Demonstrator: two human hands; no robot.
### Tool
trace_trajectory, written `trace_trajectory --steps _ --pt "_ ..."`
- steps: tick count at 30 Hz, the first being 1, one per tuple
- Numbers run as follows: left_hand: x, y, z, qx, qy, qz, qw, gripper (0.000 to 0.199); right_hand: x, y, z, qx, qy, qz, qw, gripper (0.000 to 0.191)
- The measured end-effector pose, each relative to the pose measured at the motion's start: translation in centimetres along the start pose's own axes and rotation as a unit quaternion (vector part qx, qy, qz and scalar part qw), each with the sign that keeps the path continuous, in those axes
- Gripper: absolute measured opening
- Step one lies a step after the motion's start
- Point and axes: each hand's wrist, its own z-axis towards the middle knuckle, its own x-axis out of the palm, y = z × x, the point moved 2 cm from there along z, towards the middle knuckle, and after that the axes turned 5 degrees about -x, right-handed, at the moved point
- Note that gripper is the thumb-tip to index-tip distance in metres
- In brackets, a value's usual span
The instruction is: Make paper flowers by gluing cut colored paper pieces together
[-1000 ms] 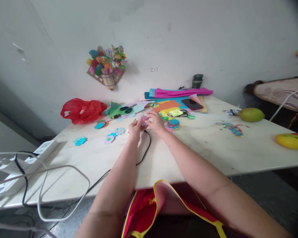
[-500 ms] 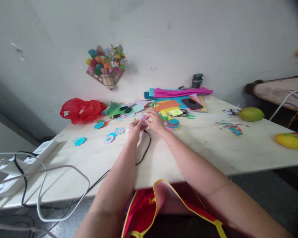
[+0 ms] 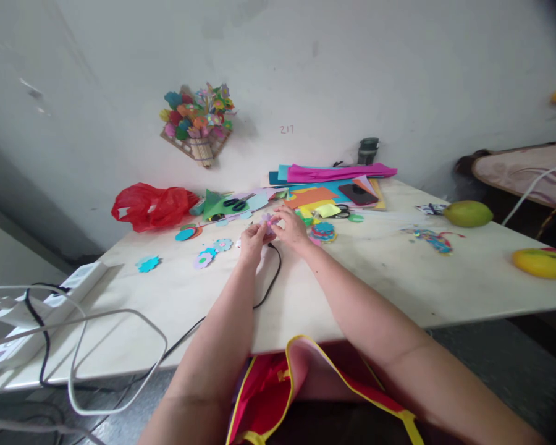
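Note:
Between my two hands, over the middle of the table, is a small light-purple paper flower (image 3: 265,218) with a pink centre. My left hand (image 3: 252,241) pinches its near left side with thumb and fingertips. From the right, the fingers of my right hand (image 3: 291,227) close on the flower's other edge and centre. Underneath the hands lies a white object, mostly hidden, with a black cord (image 3: 278,272) running from it toward the table's front edge. Left of my left hand rest several finished-looking paper flowers (image 3: 204,259) in purple and blue.
Coloured paper sheets (image 3: 310,198), a phone (image 3: 358,194) and scissors (image 3: 341,211) lie behind. Paper discs (image 3: 323,232) are stacked right of the hands. A red plastic bag (image 3: 152,207) sits back left, a power strip (image 3: 78,284) front left, mangoes (image 3: 467,213) at right.
The flower has turned slightly between my fingers, and its pink centre now shows more clearly. Both arms stay almost where they were.

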Motion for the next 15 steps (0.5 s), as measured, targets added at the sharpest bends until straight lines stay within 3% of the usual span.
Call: trace_trajectory --steps 15 --pt "0.04 0.03 -0.04 -0.003 -0.01 0.007 1.0 0.045 -0.06 0.06 -0.02 -0.007 0.011 -0.013 1.0 0.009"
